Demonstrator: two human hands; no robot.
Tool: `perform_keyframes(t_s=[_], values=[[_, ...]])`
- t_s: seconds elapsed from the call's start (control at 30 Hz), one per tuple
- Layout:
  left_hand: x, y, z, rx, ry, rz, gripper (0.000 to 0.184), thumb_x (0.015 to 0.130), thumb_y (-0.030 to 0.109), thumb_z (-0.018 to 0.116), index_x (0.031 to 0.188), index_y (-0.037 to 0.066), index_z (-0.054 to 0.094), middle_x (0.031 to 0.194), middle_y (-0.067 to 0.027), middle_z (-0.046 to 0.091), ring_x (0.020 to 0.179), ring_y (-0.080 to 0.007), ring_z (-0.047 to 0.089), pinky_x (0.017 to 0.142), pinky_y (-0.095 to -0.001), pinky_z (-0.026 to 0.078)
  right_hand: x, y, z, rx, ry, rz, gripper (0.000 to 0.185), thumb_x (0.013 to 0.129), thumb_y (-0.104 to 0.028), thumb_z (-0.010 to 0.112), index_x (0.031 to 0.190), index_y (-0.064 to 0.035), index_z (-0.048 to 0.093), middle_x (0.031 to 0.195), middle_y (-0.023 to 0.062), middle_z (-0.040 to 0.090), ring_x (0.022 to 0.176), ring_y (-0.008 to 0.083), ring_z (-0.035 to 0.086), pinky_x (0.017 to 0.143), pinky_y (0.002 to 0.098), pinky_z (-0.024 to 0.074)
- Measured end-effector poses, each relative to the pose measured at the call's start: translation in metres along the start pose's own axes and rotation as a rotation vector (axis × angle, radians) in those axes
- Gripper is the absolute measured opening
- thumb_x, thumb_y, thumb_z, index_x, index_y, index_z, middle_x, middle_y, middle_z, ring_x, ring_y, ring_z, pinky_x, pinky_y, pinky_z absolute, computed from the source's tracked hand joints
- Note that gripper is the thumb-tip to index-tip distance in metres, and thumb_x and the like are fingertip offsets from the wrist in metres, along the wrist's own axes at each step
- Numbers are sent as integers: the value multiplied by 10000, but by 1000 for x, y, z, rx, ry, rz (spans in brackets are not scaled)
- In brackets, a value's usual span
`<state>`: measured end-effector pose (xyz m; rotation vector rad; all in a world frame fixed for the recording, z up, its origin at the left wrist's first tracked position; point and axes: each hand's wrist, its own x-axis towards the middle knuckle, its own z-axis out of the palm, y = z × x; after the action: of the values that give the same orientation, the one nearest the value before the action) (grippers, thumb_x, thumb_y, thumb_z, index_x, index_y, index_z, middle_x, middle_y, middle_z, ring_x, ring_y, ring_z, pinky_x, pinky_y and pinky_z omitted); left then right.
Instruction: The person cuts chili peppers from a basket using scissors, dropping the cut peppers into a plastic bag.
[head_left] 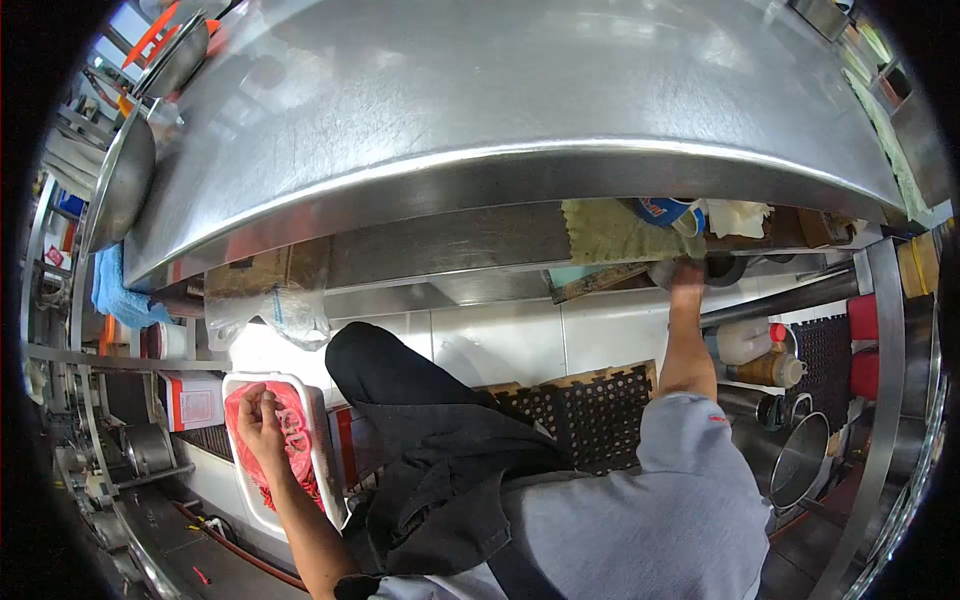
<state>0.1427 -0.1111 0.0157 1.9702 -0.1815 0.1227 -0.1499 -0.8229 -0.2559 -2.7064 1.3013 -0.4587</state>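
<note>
My left hand [262, 432] hovers over a white plastic tub [238, 380] on the left. A red-pink plastic bag with printing [298, 440] lies in the tub. The fingers of that hand are loosely bent and slightly apart, and I see nothing held in them. On the right, my right hand [687, 273] reaches in beneath the steel table, at the edge of the lower shelf. A greenish cloth [625, 235] hangs right beside it. The fingers are blurred and partly hidden, so their grip does not show.
A steel table [520, 90] spans the front. On the shelf beneath are a blue-and-white container [665, 212], white paper [737, 217] and a cardboard box [265, 272]. Bottles [770, 369] and a steel pot [800, 458] stand at right. A black perforated mat [590, 415] covers the floor.
</note>
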Motion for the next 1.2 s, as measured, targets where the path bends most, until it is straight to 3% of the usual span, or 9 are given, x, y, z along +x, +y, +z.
perform_keyframes(t_s=[0.17, 0.23, 0.33, 0.57, 0.63, 0.83, 0.9, 0.97, 1.2], values=[[-5, -12, 2, 10, 7, 27, 158, 915, 50, 611, 1058, -18, 604, 823, -28, 616, 645, -80, 565, 558, -195, 440, -34, -40, 12, 131, 137, -49, 425, 775, 35, 527, 1165, -89, 641, 1127, 195, 638, 1005, 364, 621, 830, 446, 519], [-13, -14, -1, 9, -10, -33, 169, 913, 47, 611, 1068, -19, 603, 817, -24, 613, 644, -81, 570, 552, -197, 446, -53, -77, -16, 154, -14, 69, 396, 777, 37, 515, 1136, -54, 655, 1106, 206, 641, 986, 386, 615, 833, 453, 512], [-19, -21, -11, -22, -20, -57, 167, 918, 55, 607, 1069, -16, 605, 820, -26, 616, 651, -82, 579, 566, -199, 463, -67, -92, -15, 121, 39, -16, 366, 773, 33, 535, 1113, -19, 663, 1091, 209, 645, 968, 388, 614, 837, 445, 510], [-38, -21, -20, -34, 36, -79, 136, 924, 53, 600, 1046, -5, 611, 820, -24, 622, 630, -78, 576, 555, -190, 453, -74, -122, -71, 374, -46, 47, 422, 721, 48, 556, 1124, -32, 654, 1056, 247, 643, 1019, 413, 597, 876, 446, 488], [-46, -20, -13, -7, 31, -133, 126, 925, 54, 599, 1039, 2, 614, 817, -20, 622, 628, -75, 573, 549, -184, 440, -63, -103, -72, 409, -62, 120, 406, 759, -30, 593, 1153, -96, 665, 1028, 244, 651, 1011, 411, 604, 896, 461, 479], [-59, -14, 27, -12, -18, -149, 87, 913, 34, 593, 990, 14, 628, 807, -18, 625, 665, -67, 573, 569, -209, 429, 8, 6, 30, 50, -80, -20, 301, 847, -164, 587, 1102, -17, 651, 1036, 224, 662, 978, 419, 616, 848, 454, 494], [-56, -28, 27, 69, -48, -171, 89, 905, 28, 592, 975, -2, 640, 820, -26, 639, 722, -82, 585, 650, -228, 463, 39, -6, 40, 0, -161, -58, 301, 848, -168, 591, 1103, -19, 650, 1032, 224, 663, 972, 414, 618, 845, 452, 495], [-49, -16, 34, 300, -9, 62, 123, 898, 27, 591, 1001, -14, 644, 765, -42, 640, 684, -108, 598, 616, -251, 477, 72, -26, 43, -30, -210, -84, 302, 848, -173, 596, 1104, -22, 650, 1028, 224, 664, 967, 408, 621, 843, 451, 495], [-29, 52, 32, 448, 24, -75, 167, 844, 100, 637, 983, 17, 678, 823, -123, 695, 734, -204, 672, 659, -322, 520, 108, -59, 39, -161, -345, -31, 305, 848, -188, 612, 1106, -30, 648, 1016, 224, 667, 946, 388, 629, 835, 445, 496]])
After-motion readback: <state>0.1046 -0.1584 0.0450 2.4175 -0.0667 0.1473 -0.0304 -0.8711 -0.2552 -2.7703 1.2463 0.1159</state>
